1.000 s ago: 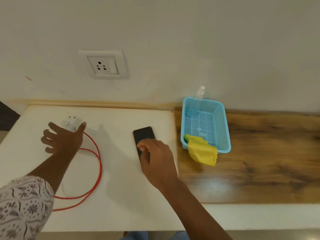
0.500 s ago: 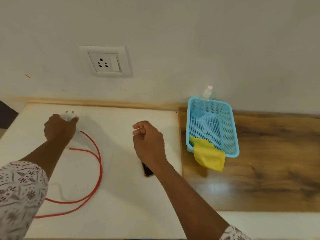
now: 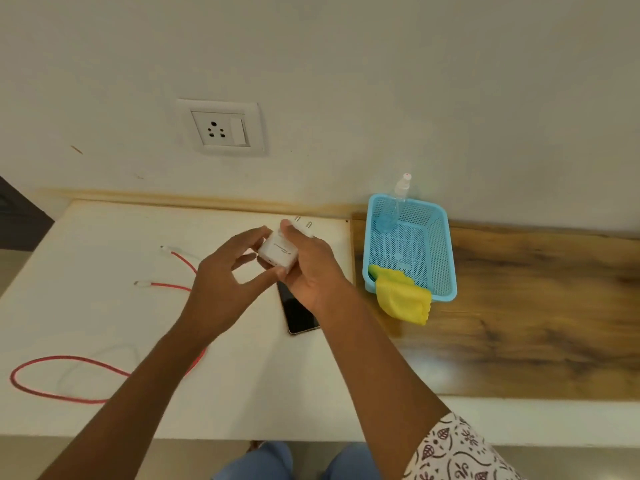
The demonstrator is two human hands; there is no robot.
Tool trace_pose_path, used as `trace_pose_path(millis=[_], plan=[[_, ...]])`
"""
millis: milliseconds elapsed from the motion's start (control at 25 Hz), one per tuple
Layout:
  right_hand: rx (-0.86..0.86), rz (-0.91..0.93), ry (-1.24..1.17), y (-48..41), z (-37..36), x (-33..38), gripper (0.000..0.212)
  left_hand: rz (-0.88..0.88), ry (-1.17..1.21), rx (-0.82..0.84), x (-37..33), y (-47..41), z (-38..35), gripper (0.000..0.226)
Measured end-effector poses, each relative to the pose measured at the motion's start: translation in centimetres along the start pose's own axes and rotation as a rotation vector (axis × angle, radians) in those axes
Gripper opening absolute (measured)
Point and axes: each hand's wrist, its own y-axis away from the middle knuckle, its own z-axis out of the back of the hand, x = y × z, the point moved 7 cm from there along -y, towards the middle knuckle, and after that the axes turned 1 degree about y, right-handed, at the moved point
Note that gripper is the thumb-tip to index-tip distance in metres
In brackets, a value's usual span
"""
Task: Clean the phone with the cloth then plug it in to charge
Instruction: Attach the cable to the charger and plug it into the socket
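A: From the head camera, we see both hands raised over the white tabletop, meeting on a small white plastic charger block. The right hand is curled around the block from the right side, thumb on top, with the two metal pins poking out past the fingertips toward the wall. The left hand pinches the block's near-left corner between thumb and fingers, the rest of the palm loosely open.

B: And the phone we are watching for?

A: The flat black rectangular phone lies screen-up on the tabletop, directly below the right wrist, its upper part hidden by that hand. Neither hand touches it.

B: The cloth?

A: The yellow woven cloth hangs over the near rim of a light blue perforated plastic basket, which stands on the brown wood-grain section of the tabletop, to the right of the phone. A clear spray bottle with blue liquid leans in the basket's far corner.

B: The cable?

A: The red charging cable loops loose across the left of the tabletop, both white-tipped ends lying free, apart from the block. On the wall above sits a white three-hole socket plate with a switch.
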Motion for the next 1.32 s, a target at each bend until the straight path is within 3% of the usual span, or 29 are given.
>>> trace_pose_path(millis=[120,240,320,400,520,600,680,760,880,1120,1320], plan=[[-0.003,-0.003,-0.086,0.3,0.9,1.3,0.010,0.193,-0.200,-0.135,5.3,0.3,4.4,0.038],[0.018,0.007,-0.127,0.1,0.8,2.1,0.010,0.525,-0.412,-0.310,12.4,0.3,9.5,0.039],[0.032,0.008,-0.120,-0.1,0.8,2.3,0.010,0.710,-0.359,-0.205,15.9,0.2,10.3,0.045],[0.040,0.001,-0.109,-0.2,1.0,2.2,0.011,0.780,-0.374,-0.109,17.6,0.0,9.8,0.043],[0.037,-0.008,-0.101,-0.3,1.3,1.9,0.012,0.730,-0.554,-0.117,17.8,-1.2,9.7,0.033],[0.035,-0.010,-0.105,-0.2,1.6,1.9,0.013,0.729,-0.537,-0.228,17.6,-1.3,10.3,0.016],[0.030,-0.005,-0.105,0.0,1.8,2.0,0.013,0.693,-0.372,-0.380,17.4,-1.1,11.0,0.027],[0.026,0.000,-0.108,0.1,1.8,2.0,0.013,0.615,-0.040,-0.472,16.4,-1.0,11.1,0.046],[0.032,-0.005,-0.119,0.4,1.4,2.1,0.012,0.520,0.432,-0.514,13.0,-1.3,11.1,0.037],[0.044,-0.002,-0.240,0.5,-0.6,2.5,0.008,0.309,0.404,-0.323,2.1,-1.6,8.1,0.012],[0.070,0.062,-0.333,0.6,-1.7,3.8,0.013,0.287,0.337,-0.218,-2.3,-0.6,3.9,0.020]])
